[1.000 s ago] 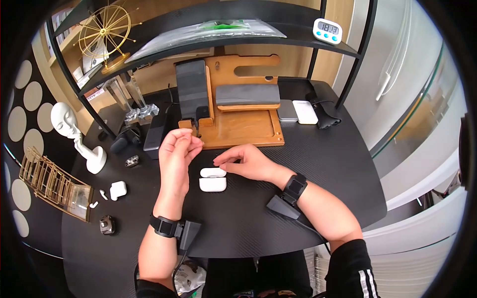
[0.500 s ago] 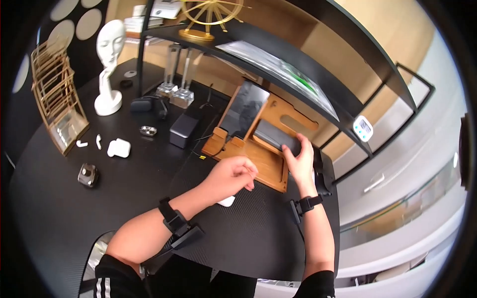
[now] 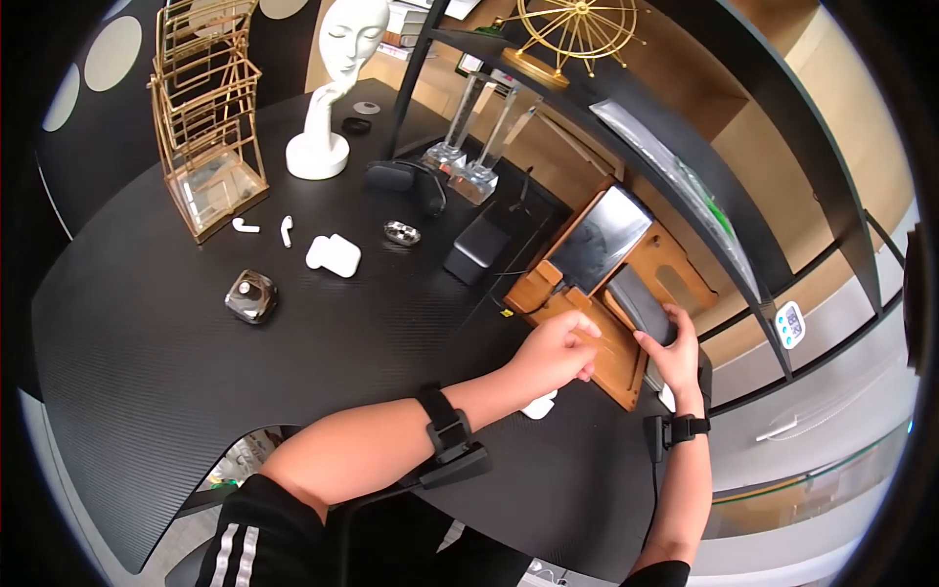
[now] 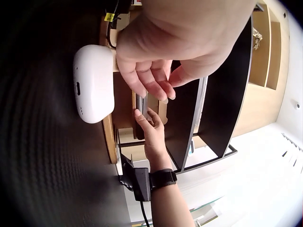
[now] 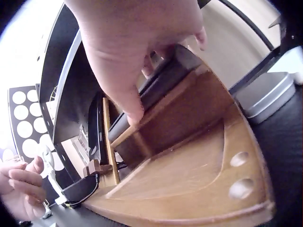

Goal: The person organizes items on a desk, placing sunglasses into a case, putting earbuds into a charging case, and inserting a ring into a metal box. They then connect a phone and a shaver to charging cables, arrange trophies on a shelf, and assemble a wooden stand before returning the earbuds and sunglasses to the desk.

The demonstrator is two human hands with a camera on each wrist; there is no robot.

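Note:
On the wooden desk stand (image 3: 606,367) lies a long dark grey case (image 3: 638,301), shaped like a glasses case. My right hand (image 3: 677,357) grips its right end, thumb on the near side and fingers over the far side; the right wrist view shows the thumb against the case (image 5: 163,82) just above the wooden ledge. My left hand (image 3: 556,354) hovers before the stand with loosely curled fingers and nothing visible in them. Beneath it, partly covered in the head view, sits a white earbud case (image 4: 93,84). A dark phone (image 3: 602,240) leans on the stand's left side.
To the left lie another white earbud case (image 3: 337,254), loose earbuds (image 3: 286,231) and a smoky bottle (image 3: 251,296). A black box (image 3: 477,245) stands left of the stand. A black shelf (image 3: 675,181) with a timer (image 3: 788,325) overhangs the back.
My right hand has moved from the white earbud case to the grey case and taken hold of it. My left hand's fingers have curled in more. The head view has turned left.

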